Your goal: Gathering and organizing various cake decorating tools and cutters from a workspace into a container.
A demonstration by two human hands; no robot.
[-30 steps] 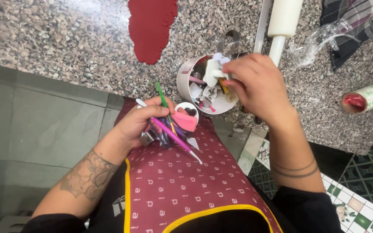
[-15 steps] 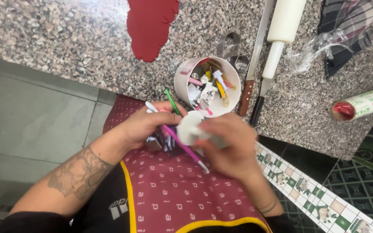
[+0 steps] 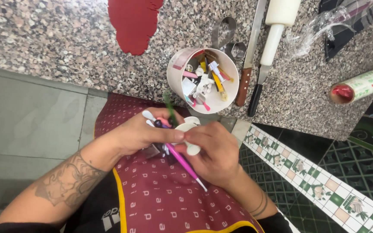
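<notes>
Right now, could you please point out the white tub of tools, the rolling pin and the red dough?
white tub (image 3: 174,77), head view, outer wall.
rolling pin (image 3: 273,38), head view, handle.
red dough (image 3: 134,21), head view, middle.

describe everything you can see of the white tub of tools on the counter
The white tub is a round, open container that looks like plastic, with a reddish patch on its inner wall. It stands at the near edge of the speckled stone counter, left of two knives. It is crammed with small tools in pink, yellow and white. Neither hand touches it.
</notes>
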